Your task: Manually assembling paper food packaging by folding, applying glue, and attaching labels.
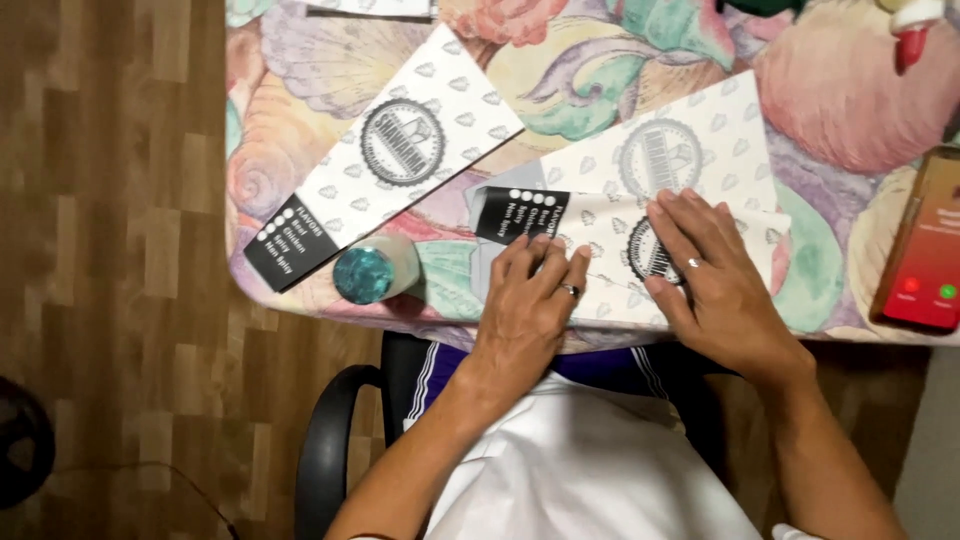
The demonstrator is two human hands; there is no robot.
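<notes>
My left hand lies flat on a white patterned paper sleeve with a black end and a round black seal, pressing its near edge at the table's front. My right hand presses flat on the same sleeve, fingers spread over the seal. Both hands wear a ring. A second sheet of the same paper lies under it, further back.
Another long patterned sleeve lies diagonally at the left. A bottle with a teal cap stands near the table's front edge. A phone with a lit red screen lies at the right. The tablecloth is floral. A black chair arm sits below.
</notes>
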